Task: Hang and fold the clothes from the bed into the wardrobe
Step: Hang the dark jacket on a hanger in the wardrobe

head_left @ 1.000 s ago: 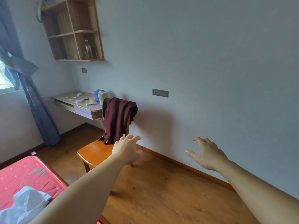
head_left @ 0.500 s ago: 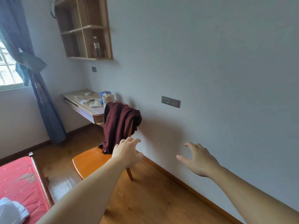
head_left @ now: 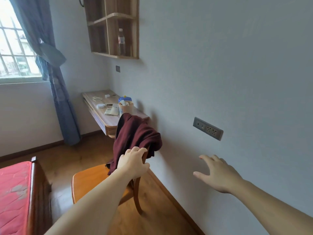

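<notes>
**Nearly on the maroon garment**

Now my left hand (head_left: 133,164) reaches the maroon garment (head_left: 135,138) draped over the back of the wooden chair (head_left: 88,182), fingers loosely bent at the cloth, not yet gripping. My right hand (head_left: 218,173) hovers open near the wall. I judge this the pick-up step; next I must close on the fabric and lift it clear. Beyond stands the worktop (head_left: 101,114); the bed (head_left: 15,187) lies left.
</notes>
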The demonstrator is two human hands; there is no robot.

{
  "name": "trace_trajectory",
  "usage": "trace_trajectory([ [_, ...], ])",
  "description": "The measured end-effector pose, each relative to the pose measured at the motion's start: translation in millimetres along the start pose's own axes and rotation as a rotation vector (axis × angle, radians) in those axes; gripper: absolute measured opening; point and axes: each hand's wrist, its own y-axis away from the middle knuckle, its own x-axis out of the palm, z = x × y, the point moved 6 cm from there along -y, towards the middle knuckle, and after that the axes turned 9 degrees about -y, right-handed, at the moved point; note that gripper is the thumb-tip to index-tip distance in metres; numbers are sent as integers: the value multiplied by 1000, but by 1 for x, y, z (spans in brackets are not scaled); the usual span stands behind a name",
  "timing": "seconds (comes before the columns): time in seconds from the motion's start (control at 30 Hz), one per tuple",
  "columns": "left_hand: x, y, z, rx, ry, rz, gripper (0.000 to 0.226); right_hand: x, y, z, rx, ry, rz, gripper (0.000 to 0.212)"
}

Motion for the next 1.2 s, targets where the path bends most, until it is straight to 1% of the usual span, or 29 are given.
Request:
trace_trajectory([
  [0.2, -2, -85, 11, -38, 0, -40, 57, 1, -128, 23, -143, -58, 44, 69],
  [0.33, -3, -143, 32, -101, -116, -2, 60, 8, -220, 40, -252, -109, 78, 72],
  [0.43, -24, -195, 52, -195, -154, 3, 62, 12, -288, 55, -303, -165, 150, 73],
  [0.5, -41, -229, 64, -262, -162, -22, 60, 11, -328, 72, -337, -204, 193, 74],
  [0.6, -55, -266, 79, -334, -132, -77, 59, 0, -391, 101, -394, -255, 178, 74],
  [0.7, -47, -289, 98, -374, -136, -40, 61, -2, -443, 131, -441, -255, 167, 77],
  [0.87, -26, -344, 149, -431, -90, -28, 60, 23, -521, 170, -469, -246, 194, 80],
  [0.97, 5, -389, 180, -440, 11, 9, 62, 51, -566, 185, -444, -221, 200, 82],
  [1.07, 48, -432, 203, -455, 221, 67, 66, 89, -607, 192, -344, -271, 227, 83],
  [1.2, 100, -461, 220, -534, 497, 173, 73, 148, -636, 195, -212, -358, 385, 94],
])
